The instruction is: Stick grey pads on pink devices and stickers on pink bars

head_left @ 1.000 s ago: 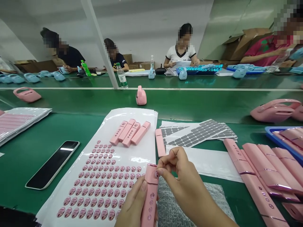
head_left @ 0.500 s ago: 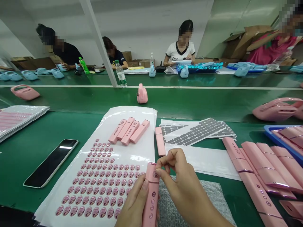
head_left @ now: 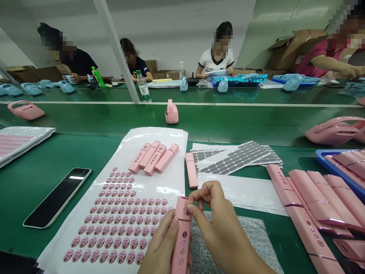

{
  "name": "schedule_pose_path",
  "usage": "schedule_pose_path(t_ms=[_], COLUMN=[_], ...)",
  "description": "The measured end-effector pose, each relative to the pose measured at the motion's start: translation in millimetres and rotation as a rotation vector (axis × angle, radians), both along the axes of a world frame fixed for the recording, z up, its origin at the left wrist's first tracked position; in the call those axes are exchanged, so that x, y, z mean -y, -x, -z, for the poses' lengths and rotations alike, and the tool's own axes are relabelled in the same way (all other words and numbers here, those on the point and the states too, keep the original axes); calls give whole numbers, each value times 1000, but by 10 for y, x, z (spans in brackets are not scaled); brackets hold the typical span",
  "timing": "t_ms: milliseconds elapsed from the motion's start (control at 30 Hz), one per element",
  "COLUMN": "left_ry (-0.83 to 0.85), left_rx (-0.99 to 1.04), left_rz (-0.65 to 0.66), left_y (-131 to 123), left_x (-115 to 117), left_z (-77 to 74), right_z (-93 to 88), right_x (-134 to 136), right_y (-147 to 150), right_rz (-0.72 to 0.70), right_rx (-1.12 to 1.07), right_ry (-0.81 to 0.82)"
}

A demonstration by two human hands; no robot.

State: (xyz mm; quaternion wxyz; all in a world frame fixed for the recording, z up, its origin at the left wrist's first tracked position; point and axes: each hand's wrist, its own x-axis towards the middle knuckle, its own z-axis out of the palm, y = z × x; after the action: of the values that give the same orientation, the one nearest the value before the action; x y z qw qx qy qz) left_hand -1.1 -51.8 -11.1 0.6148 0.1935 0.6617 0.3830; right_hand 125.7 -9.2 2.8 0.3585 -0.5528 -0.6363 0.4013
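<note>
Left hand (head_left: pixel 159 239) grips pink rectangular plastic device (head_left: pixel 181 243); right hand (head_left: pixel 218 224) pinches its top
White sheet of round pink stickers (head_left: pixel 114 228) lies just left on green surface (head_left: pixel 25 190)

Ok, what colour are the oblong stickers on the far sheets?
Dark grey oblong stickers, clearest in the head view.

Pink plastic device (head_left: pixel 181 236) — smooth, satin, glossy paper sticker sheet (head_left: pixel 159 182), bubble wrap (head_left: pixel 251 236) — rough plastic, green mat (head_left: pixel 17 198) w/ sheen
</note>
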Motion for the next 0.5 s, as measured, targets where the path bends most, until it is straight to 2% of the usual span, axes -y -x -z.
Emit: schedule_pose_path(t_ms=[133,333,400,500], left_ry=[15,-4,-33,-42], left_rx=[58,217,284,408], left_rz=[0,103,127,116], left_y=[22,47,47,53], left_x=[6,-3,-11,-25], left_z=[45,85,96,74], right_z=[17,64,63,47], right_x=[9,13,-10,-52], right_y=[5,17,13,-31], right_rz=[16,66,64,-24], right_rx=[-24,-144,-257,-427], right_ry=[-4,2,51,177])
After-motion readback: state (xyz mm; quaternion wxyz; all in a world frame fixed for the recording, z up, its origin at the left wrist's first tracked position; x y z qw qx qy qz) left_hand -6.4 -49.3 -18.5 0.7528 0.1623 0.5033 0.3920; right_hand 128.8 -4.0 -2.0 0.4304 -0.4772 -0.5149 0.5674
